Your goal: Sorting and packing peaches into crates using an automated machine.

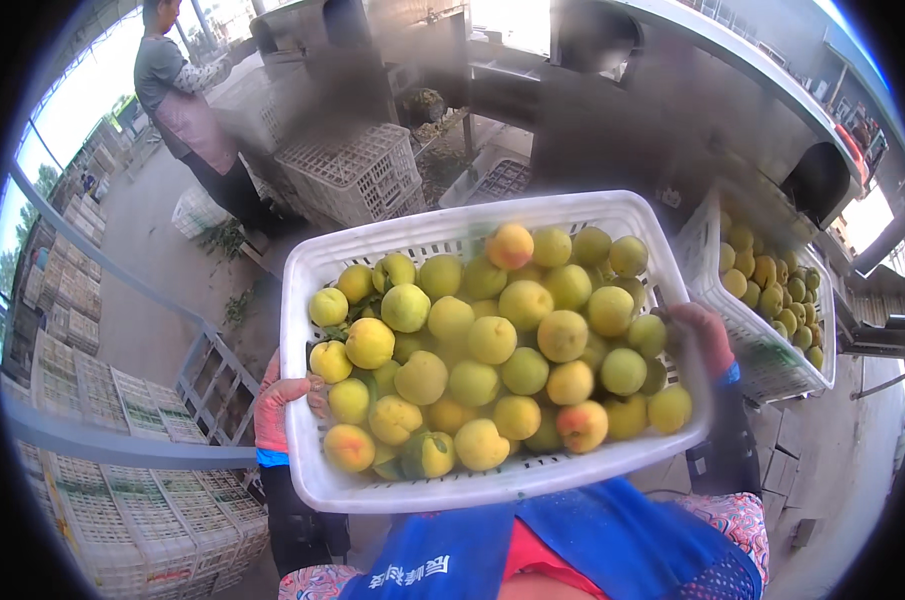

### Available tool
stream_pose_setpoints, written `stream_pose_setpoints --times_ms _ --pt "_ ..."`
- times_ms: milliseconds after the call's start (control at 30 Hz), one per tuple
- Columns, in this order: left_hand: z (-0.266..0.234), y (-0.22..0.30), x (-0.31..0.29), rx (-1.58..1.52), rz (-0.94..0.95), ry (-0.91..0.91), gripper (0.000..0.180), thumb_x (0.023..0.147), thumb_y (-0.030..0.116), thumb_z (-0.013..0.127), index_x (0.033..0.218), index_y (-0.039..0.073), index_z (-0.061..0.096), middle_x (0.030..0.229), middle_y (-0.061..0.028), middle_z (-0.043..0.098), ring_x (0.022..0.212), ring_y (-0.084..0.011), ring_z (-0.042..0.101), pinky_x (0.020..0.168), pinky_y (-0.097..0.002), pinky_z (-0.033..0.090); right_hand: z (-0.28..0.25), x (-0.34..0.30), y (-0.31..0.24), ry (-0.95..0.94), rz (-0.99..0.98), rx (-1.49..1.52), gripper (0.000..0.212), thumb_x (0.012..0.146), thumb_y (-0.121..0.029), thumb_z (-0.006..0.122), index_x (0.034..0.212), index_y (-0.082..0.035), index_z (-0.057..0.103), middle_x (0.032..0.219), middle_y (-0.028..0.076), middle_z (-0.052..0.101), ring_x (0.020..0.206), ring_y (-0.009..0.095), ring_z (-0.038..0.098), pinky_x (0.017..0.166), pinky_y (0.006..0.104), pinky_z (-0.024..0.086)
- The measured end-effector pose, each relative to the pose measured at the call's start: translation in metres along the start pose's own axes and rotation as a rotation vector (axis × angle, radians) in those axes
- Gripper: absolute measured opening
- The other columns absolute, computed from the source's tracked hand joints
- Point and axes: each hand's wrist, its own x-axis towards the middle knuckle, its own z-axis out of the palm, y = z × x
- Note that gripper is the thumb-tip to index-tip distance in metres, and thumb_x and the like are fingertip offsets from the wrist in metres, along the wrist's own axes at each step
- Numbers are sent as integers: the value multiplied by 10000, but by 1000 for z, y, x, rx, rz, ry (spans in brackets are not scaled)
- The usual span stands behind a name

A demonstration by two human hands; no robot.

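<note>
A white plastic crate (492,499) full of yellow-green peaches (492,340) is held up in front of my body. My left hand (277,402) grips its left end, with the thumb over the rim. At the opposite end my right hand (705,338) has hold of the crate's right side, its fingers partly hidden by the wall. A few of the fruits carry a red or orange blush, and some green leaves lie among them near the left side.
To the right stands another white crate (762,320) of similar fruit. A grey machine (612,150) with round dark openings is ahead. Stacked white crates (122,500) and a blue-grey rail (122,440) are at left. Farther off, a person (187,120) in a pink apron stands beside more crates (347,165).
</note>
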Motion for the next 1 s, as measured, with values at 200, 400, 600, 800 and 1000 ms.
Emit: stream_pose_setpoints --times_ms 200,400,600,800,1000 --pt "94 75 75 20 -118 -2 714 749 -74 593 1446 27 474 1175 -222 678 856 -282 730 676 -344 628 0 73 -78 -43 97 -111 560 872 -141 632 1408 -9 540 988 75 690 803 130 645 707 263 532" --pt "145 96 154 87 -277 35 707 743 -83 604 1430 51 504 1052 -200 700 686 -232 685 581 -325 588 -29 115 -87 148 221 -32 451 816 -75 645 1263 -40 601 854 50 593 604 98 513 473 250 442" --pt "170 94 249 202 -365 13 682 741 -94 637 1397 65 541 948 -158 694 640 -196 643 550 -306 536 -50 157 -62 233 255 -46 455 810 -38 650 1261 -33 589 851 71 626 593 118 528 458 269 441" --pt "189 90 332 285 -428 -131 680 740 -89 660 1395 55 545 976 -141 700 696 -195 656 599 -291 533 -77 161 -50 314 176 -164 269 895 -99 614 1123 5 714 990 71 706 916 146 644 823 292 500" --pt "266 134 442 210 -366 -356 703 756 -61 692 1426 52 512 1063 -167 704 737 -224 703 646 -346 608 -33 165 -158 451 100 -29 289 909 -129 585 1117 12 728 1000 78 728 902 158 683 817 289 534"
